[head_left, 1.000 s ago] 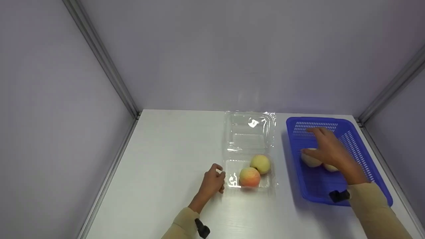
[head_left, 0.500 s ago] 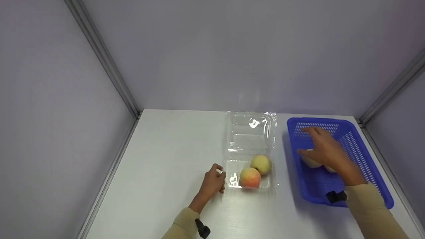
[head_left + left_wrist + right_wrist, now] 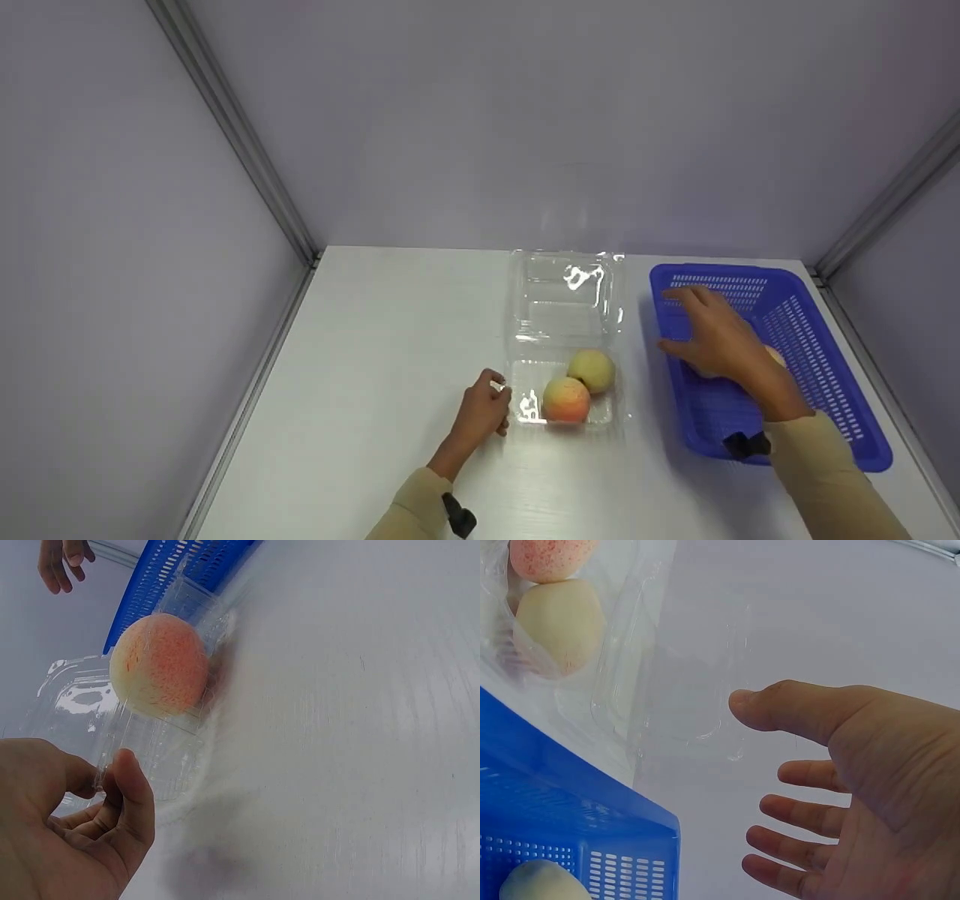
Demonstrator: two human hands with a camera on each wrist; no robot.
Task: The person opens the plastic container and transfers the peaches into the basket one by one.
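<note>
A clear plastic clamshell box [image 3: 527,375] lies with its lid [image 3: 559,319] folded back towards the wall. Two peaches sit in its base: a red-blushed one [image 3: 566,400] in front and a yellow one [image 3: 592,370] behind it. My left hand [image 3: 480,409] pinches the box's left edge between thumb and fingers, as the left wrist view shows. Over the blue basket [image 3: 694,439] hovers my right hand [image 3: 716,337], its fingers spread and holding nothing. Pale peaches lie in the basket; one [image 3: 544,885] shows in the right wrist view, and the hand partly hides them in the head view.
The white table [image 3: 375,352] carries the box in the middle and the basket on the right. Grey walls [image 3: 480,135] rise behind and at both sides, joined by metal rails [image 3: 232,135].
My right hand has drifted left over the basket, its fingers still apart, and now covers more of one peach while uncovering another. My left hand has stayed at the box's edge.
</note>
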